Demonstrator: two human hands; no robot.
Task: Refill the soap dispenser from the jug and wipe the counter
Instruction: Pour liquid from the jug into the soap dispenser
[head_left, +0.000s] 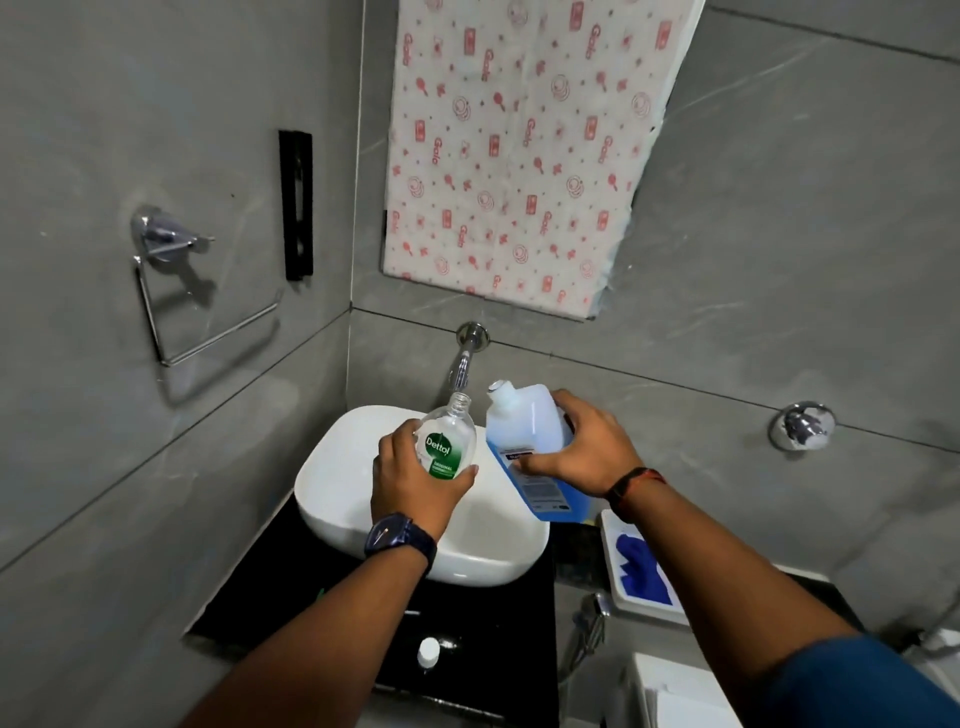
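My left hand (415, 483) grips a clear soap dispenser bottle (448, 441) with a green label, held over the white basin (332, 483); its neck is open, with no pump on it. My right hand (587, 447) holds a white jug (524, 431) of blue liquid just to the right, tilted left with its uncapped spout near the bottle's mouth. No liquid is seen flowing. A small white cap (428, 652) lies on the black counter (249, 597) in front of the basin.
A chrome tap (465, 358) juts from the wall above the basin. A white tray with a blue cloth (641, 566) sits at the right. A towel ring (171, 291) hangs on the left wall, and a wall valve (802, 425) is at the right.
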